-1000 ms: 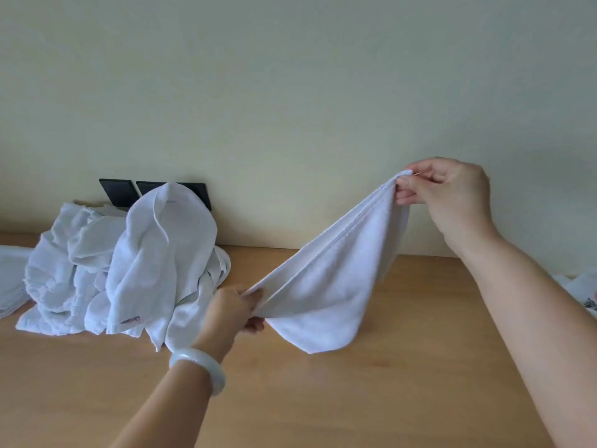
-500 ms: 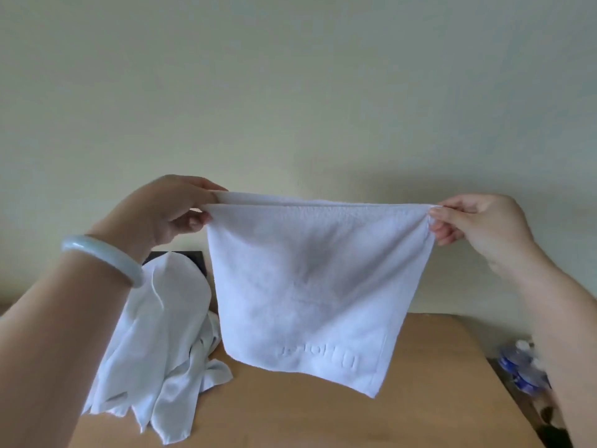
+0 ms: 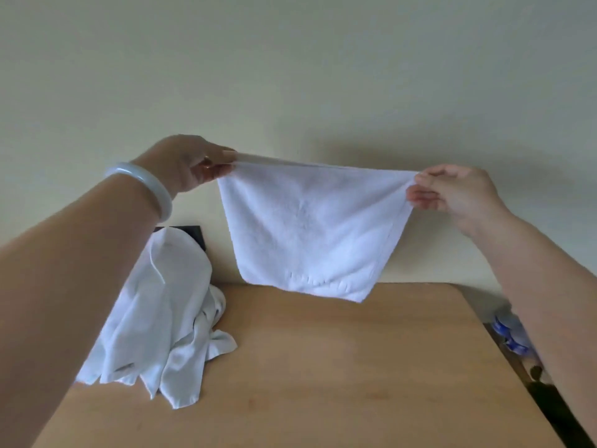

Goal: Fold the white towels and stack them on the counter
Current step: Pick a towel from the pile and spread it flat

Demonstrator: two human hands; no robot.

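I see one white towel (image 3: 310,234) hanging spread in the air, top edge taut, above the bench (image 3: 323,367); a crumpled towel heap (image 3: 161,318) lies at the bench's left.

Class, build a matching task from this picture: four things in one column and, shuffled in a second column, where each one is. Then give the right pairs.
Things
1. held towel
2. towel pile
3. bracelet
4. black plate

Places
A. heaped on the counter, at its left
B. round the left wrist
C. stretched in the air, pinched by the left hand and the right hand
D. on the wall behind the towel pile

Pairs: 1-C, 2-A, 3-B, 4-D
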